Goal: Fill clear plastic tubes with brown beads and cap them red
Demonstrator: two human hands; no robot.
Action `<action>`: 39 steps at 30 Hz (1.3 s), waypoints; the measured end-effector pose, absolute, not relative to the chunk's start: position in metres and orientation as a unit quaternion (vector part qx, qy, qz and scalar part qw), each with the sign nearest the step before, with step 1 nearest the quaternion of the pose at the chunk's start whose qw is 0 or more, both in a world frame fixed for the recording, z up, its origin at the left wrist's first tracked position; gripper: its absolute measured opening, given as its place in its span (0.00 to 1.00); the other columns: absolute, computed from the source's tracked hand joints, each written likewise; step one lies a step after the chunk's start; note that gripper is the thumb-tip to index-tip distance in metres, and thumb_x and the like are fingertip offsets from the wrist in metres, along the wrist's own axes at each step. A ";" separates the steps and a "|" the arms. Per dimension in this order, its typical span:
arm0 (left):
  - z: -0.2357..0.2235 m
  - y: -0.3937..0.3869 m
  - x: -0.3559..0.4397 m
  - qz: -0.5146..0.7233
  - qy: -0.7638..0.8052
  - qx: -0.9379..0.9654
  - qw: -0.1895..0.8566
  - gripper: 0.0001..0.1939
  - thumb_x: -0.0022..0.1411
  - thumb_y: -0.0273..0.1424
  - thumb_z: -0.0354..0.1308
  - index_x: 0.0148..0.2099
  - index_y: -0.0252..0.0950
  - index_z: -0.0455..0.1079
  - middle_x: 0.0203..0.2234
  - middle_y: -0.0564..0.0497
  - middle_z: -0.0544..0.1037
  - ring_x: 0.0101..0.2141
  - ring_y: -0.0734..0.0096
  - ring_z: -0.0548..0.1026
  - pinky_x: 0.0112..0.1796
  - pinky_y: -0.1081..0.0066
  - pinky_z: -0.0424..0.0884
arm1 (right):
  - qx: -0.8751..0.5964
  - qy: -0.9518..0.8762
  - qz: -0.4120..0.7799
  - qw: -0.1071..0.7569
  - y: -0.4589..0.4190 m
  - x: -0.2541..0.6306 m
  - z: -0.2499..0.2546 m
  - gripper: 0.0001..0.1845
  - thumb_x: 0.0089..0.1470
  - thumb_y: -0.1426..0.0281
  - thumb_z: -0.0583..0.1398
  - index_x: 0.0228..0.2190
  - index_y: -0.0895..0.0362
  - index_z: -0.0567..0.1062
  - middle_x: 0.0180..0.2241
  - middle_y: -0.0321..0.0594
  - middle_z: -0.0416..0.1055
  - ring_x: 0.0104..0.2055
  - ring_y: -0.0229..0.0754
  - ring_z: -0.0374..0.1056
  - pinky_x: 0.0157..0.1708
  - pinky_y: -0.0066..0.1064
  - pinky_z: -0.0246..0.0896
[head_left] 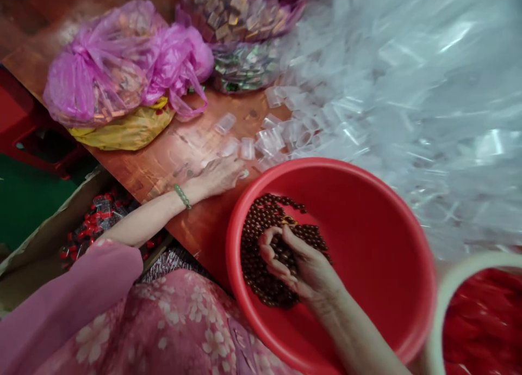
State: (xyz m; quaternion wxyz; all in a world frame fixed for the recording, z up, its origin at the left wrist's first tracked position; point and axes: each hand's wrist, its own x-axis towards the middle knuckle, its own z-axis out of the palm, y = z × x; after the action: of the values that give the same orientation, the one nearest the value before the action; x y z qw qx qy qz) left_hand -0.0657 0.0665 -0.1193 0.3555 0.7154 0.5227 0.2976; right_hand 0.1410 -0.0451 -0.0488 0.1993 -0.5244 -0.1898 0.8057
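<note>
My right hand (pixel 299 260) is inside a large red basin (pixel 367 228), its fingers curled among a heap of shiny dark brown beads (pixel 261 217). Beads show in the hollow between thumb and fingers; how many it grips I cannot make out. A small gold-coloured piece (pixel 289 221) lies by the thumb tip. My left hand (pixel 220 176), with a green bead bracelet (pixel 182 196) at its wrist, rests palm down on the table, fingers stretched out. Close to its fingertips stand a few small clear plastic cylinders (pixel 247 148). Something whitish at the fingertips is too small to tell.
Clear plastic cylinders (pixel 310 130) pile up behind the basin. Pink bags (pixel 110 65) and a yellow bag (pixel 126 129) sit on the wooden table (pixel 191 141). Below at left, a carton holds red-and-clear pieces (pixel 98 217). A pale-rimmed container (pixel 442 315) of red things stands right.
</note>
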 end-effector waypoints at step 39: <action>0.002 -0.054 0.015 0.401 0.389 0.542 0.627 0.26 0.58 0.27 0.61 0.57 0.43 0.59 0.43 0.49 0.76 0.34 0.71 0.79 0.38 0.68 0.77 | -0.383 -0.076 0.663 0.638 -0.040 0.147 0.016 0.21 0.51 0.56 0.67 0.22 0.57 0.67 0.17 0.27 0.57 0.14 0.25 0.50 0.09 0.17 0.44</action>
State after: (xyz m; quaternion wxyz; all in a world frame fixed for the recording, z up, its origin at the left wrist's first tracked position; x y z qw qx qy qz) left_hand 0.0154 -0.0540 0.0019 0.6273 0.5420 0.3894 0.4014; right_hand 0.1465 -0.0404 0.0156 0.6381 -0.3835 -0.0765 0.6633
